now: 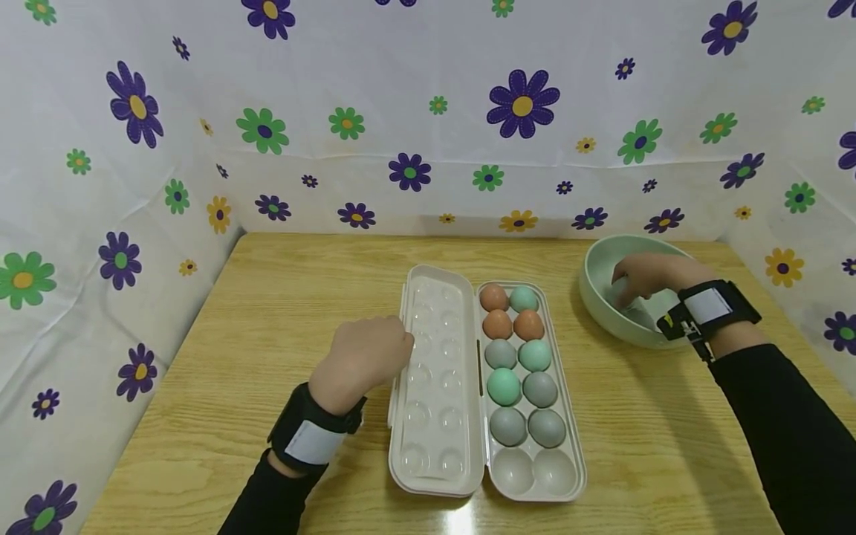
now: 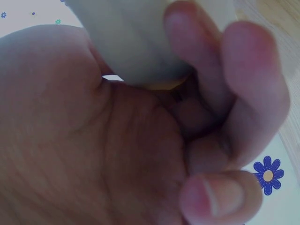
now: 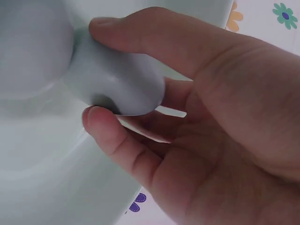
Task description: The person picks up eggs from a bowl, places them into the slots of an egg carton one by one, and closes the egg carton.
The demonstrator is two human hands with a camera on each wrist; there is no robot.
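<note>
An egg carton [image 1: 575, 475] lies unfolded on the table, its cups holding several eggs in brown, green and grey; the two nearest cups hold none. My left hand [image 1: 364, 357] grips the outer edge of the carton's white lid [image 1: 435, 446], and the left wrist view has curled fingers around this pale edge [image 2: 131, 42]. Inside the light green bowl [image 1: 618, 327] at the right, my right hand [image 1: 652, 275] pinches a grey egg [image 3: 124, 82] between thumb and fingers. Another grey egg [image 3: 33, 47] touches it in the right wrist view.
The wooden table [image 1: 287, 297] reaches back to a flowered cloth [image 1: 374, 89] that hangs behind and along both sides. Between carton and bowl runs a strip of bare wood. The bowl stands close to the table's right edge.
</note>
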